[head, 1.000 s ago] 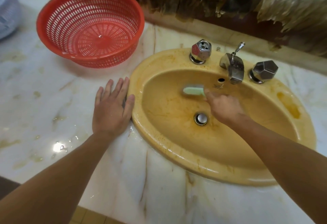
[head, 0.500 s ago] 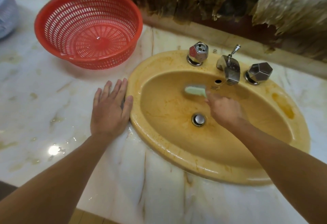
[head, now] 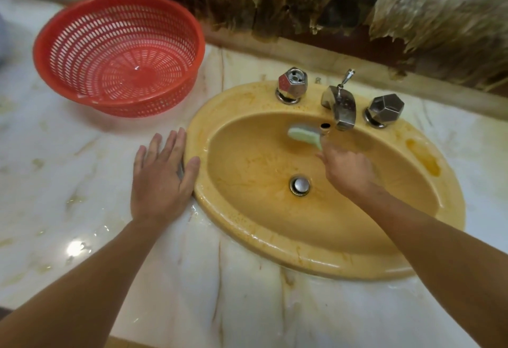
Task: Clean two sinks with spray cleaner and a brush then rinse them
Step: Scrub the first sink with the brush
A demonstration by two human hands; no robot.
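Across the frame's centre right, set in the marble counter (head: 68,182), sits the yellow sink (head: 275,240), its rim and bowl stained orange, so I judge scrubbing partly done; rinsing and a second sink, out of view, are left. Upper left stands a red plastic colander (head: 38,53). My left hand (head: 159,180) lies spread flat on the counter, thumb against the rim. My right hand (head: 347,171) grips the green brush (head: 303,134) on the bowl's back wall below the spout (head: 342,108).

The brush (head: 303,134) is blurred, its handle hidden inside the right hand (head: 347,171).
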